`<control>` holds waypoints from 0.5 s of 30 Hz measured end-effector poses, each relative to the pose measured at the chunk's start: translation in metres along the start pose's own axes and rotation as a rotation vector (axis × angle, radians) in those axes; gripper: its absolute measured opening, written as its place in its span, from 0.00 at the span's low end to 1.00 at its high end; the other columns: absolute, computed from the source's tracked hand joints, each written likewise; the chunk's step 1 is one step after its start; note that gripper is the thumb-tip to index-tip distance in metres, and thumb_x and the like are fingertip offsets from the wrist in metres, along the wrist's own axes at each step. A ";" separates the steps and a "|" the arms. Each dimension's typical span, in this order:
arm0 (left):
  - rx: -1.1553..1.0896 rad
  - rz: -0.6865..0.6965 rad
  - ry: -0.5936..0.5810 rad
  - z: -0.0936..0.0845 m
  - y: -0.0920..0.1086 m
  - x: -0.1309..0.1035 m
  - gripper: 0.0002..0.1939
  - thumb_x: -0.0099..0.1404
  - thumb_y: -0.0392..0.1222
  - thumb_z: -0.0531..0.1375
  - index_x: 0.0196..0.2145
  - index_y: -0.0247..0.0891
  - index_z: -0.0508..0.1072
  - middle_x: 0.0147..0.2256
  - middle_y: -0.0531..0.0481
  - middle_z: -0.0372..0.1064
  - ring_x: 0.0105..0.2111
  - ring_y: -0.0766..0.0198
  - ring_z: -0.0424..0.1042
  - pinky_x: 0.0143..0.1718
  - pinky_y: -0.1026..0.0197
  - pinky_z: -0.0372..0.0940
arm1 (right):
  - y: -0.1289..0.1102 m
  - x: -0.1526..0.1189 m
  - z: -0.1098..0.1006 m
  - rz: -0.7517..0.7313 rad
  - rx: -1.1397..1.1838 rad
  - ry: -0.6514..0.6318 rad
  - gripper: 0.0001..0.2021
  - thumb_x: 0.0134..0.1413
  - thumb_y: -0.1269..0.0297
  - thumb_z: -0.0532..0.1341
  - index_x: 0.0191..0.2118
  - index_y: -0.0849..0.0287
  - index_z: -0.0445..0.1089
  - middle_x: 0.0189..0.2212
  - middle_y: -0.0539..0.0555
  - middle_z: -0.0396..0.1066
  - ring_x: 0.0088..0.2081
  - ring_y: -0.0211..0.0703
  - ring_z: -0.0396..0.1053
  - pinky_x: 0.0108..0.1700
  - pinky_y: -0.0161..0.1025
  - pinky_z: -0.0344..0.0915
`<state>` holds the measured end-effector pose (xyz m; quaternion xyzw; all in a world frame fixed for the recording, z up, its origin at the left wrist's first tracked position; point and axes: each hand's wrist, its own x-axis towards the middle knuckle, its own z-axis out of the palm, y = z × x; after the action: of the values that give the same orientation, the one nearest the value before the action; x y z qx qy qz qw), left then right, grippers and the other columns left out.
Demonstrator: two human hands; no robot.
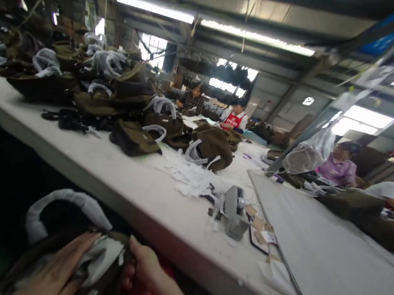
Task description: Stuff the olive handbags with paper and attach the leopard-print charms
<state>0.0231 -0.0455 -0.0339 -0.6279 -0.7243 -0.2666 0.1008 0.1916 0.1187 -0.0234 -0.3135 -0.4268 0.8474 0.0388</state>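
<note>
- Brown, soft-looking material makes the bag (112,281) between the two hands; it is low at the left of the view, before the near edge of the table and not on it; its lower part goes out of the picture.
- Pale wrapping covers the bag's handle (74,196), which stands up in an arch; a white sheet (102,257), paper or cloth I cannot tell, shows at the top of the bag.
- The left hand (57,269) lies over the bag, fingers rather straight and close together; whether they pinch something, I cannot tell; the right hand (151,272) holds the bag's edge, thumb above and fingers curled below.
- In my judgement, the step in hand is handling the top of the bag around this sheet; the next move would call for a steady right hold, and for care that the sheet does not catch under the left fingers.
- Beyond is the white table (117,175); on it stand a grey tape dispenser (235,215), and near it white scraps (189,175) and cardboard pieces (258,223).
- Farther, similar brown bags (134,139) lie in a heap, with black straps (73,119) beside; across the table are a person in a red apron (234,120) and another in a purple top (337,172).
</note>
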 end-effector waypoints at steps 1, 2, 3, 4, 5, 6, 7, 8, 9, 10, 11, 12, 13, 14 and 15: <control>0.041 0.040 0.020 -0.005 0.009 -0.003 0.38 0.67 0.39 0.52 0.71 0.52 0.42 0.63 0.48 0.62 0.60 0.48 0.66 0.55 0.46 0.70 | 0.004 -0.002 -0.001 0.033 0.080 0.003 0.27 0.62 0.40 0.53 0.22 0.57 0.58 0.12 0.42 0.48 0.14 0.30 0.47 0.17 0.29 0.49; 0.056 0.051 -0.030 -0.011 0.018 -0.003 0.37 0.67 0.39 0.53 0.71 0.47 0.44 0.67 0.44 0.55 0.65 0.45 0.58 0.61 0.41 0.62 | 0.007 -0.003 -0.003 0.041 0.131 0.002 0.26 0.62 0.41 0.55 0.23 0.58 0.59 0.12 0.41 0.49 0.13 0.30 0.46 0.16 0.29 0.47; 0.042 0.075 -0.038 -0.016 0.027 0.000 0.35 0.67 0.36 0.53 0.70 0.45 0.48 0.68 0.44 0.50 0.67 0.44 0.52 0.66 0.38 0.54 | 0.008 -0.003 -0.006 0.033 0.164 0.006 0.26 0.60 0.41 0.58 0.23 0.59 0.61 0.11 0.41 0.49 0.13 0.29 0.47 0.16 0.29 0.46; 0.006 0.147 -0.027 -0.021 0.035 0.005 0.33 0.67 0.33 0.53 0.68 0.46 0.52 0.68 0.46 0.50 0.68 0.47 0.49 0.68 0.39 0.47 | 0.009 -0.004 -0.009 0.021 0.176 0.007 0.26 0.57 0.40 0.60 0.24 0.59 0.61 0.11 0.41 0.50 0.12 0.30 0.48 0.16 0.29 0.45; -0.023 0.221 -0.055 -0.024 0.042 0.010 0.31 0.67 0.31 0.53 0.66 0.47 0.56 0.68 0.49 0.51 0.69 0.51 0.48 0.70 0.42 0.43 | 0.009 -0.004 -0.012 0.006 0.179 0.011 0.26 0.53 0.39 0.63 0.24 0.59 0.62 0.10 0.41 0.51 0.12 0.29 0.49 0.16 0.29 0.46; -0.048 0.273 -0.123 -0.026 0.047 0.016 0.29 0.68 0.30 0.53 0.64 0.47 0.58 0.68 0.51 0.52 0.68 0.55 0.49 0.71 0.47 0.41 | 0.009 -0.004 -0.014 -0.008 0.180 0.017 0.27 0.50 0.37 0.65 0.23 0.59 0.62 0.10 0.41 0.52 0.12 0.29 0.50 0.16 0.29 0.46; -0.073 0.302 -0.179 -0.027 0.051 0.020 0.28 0.68 0.29 0.52 0.63 0.47 0.60 0.67 0.52 0.53 0.68 0.59 0.49 0.71 0.51 0.41 | 0.009 -0.004 -0.015 -0.019 0.181 0.026 0.28 0.46 0.36 0.66 0.23 0.59 0.62 0.10 0.41 0.52 0.12 0.29 0.50 0.16 0.29 0.46; -0.093 0.305 -0.235 -0.026 0.053 0.022 0.27 0.69 0.30 0.52 0.63 0.45 0.60 0.67 0.52 0.53 0.68 0.60 0.49 0.71 0.53 0.42 | 0.009 -0.004 -0.017 -0.031 0.187 0.036 0.29 0.44 0.36 0.67 0.23 0.60 0.62 0.10 0.41 0.52 0.12 0.29 0.50 0.16 0.29 0.46; -0.113 0.288 -0.276 -0.024 0.053 0.024 0.26 0.69 0.30 0.52 0.63 0.44 0.60 0.67 0.51 0.53 0.68 0.61 0.49 0.70 0.54 0.44 | 0.009 -0.005 -0.017 -0.047 0.193 0.048 0.29 0.42 0.35 0.68 0.23 0.60 0.62 0.10 0.41 0.52 0.12 0.29 0.50 0.16 0.29 0.46; -0.135 0.260 -0.296 -0.022 0.053 0.024 0.26 0.70 0.31 0.51 0.63 0.43 0.60 0.67 0.49 0.54 0.68 0.60 0.49 0.70 0.52 0.46 | 0.009 -0.005 -0.017 -0.062 0.198 0.058 0.30 0.41 0.34 0.68 0.23 0.59 0.62 0.10 0.41 0.53 0.12 0.29 0.51 0.16 0.29 0.46; -0.158 0.226 -0.305 -0.019 0.052 0.024 0.25 0.70 0.31 0.51 0.63 0.42 0.59 0.67 0.48 0.54 0.68 0.59 0.49 0.70 0.51 0.48 | 0.009 -0.005 -0.018 -0.075 0.203 0.067 0.30 0.40 0.34 0.68 0.22 0.59 0.62 0.10 0.41 0.53 0.12 0.29 0.51 0.16 0.29 0.46; -0.184 0.193 -0.314 -0.016 0.050 0.023 0.25 0.70 0.32 0.51 0.63 0.42 0.58 0.66 0.47 0.55 0.68 0.58 0.50 0.69 0.49 0.49 | 0.010 -0.005 -0.018 -0.090 0.207 0.076 0.30 0.40 0.33 0.68 0.21 0.59 0.61 0.10 0.41 0.52 0.12 0.29 0.50 0.16 0.29 0.46; -0.209 0.162 -0.325 -0.014 0.048 0.023 0.24 0.71 0.33 0.50 0.63 0.42 0.58 0.66 0.47 0.56 0.67 0.58 0.51 0.69 0.48 0.51 | 0.011 -0.004 -0.019 -0.105 0.207 0.079 0.31 0.40 0.33 0.67 0.21 0.58 0.60 0.10 0.41 0.52 0.12 0.29 0.50 0.16 0.30 0.46; -0.232 0.131 -0.341 -0.012 0.046 0.022 0.23 0.72 0.35 0.50 0.63 0.43 0.58 0.65 0.47 0.57 0.67 0.58 0.52 0.68 0.48 0.52 | 0.012 -0.004 -0.020 -0.123 0.205 0.080 0.31 0.40 0.32 0.67 0.20 0.58 0.59 0.10 0.41 0.51 0.12 0.29 0.49 0.16 0.30 0.46; -0.250 0.098 -0.361 -0.010 0.043 0.022 0.22 0.73 0.36 0.50 0.63 0.43 0.59 0.65 0.47 0.58 0.66 0.58 0.54 0.68 0.48 0.54 | 0.013 -0.004 -0.021 -0.140 0.201 0.076 0.32 0.40 0.32 0.66 0.20 0.57 0.58 0.10 0.41 0.50 0.12 0.29 0.49 0.16 0.30 0.46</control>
<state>0.0589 -0.0288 -0.0039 -0.7075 -0.6605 -0.2322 -0.0963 0.2088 0.1236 -0.0405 -0.3093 -0.3586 0.8687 0.1451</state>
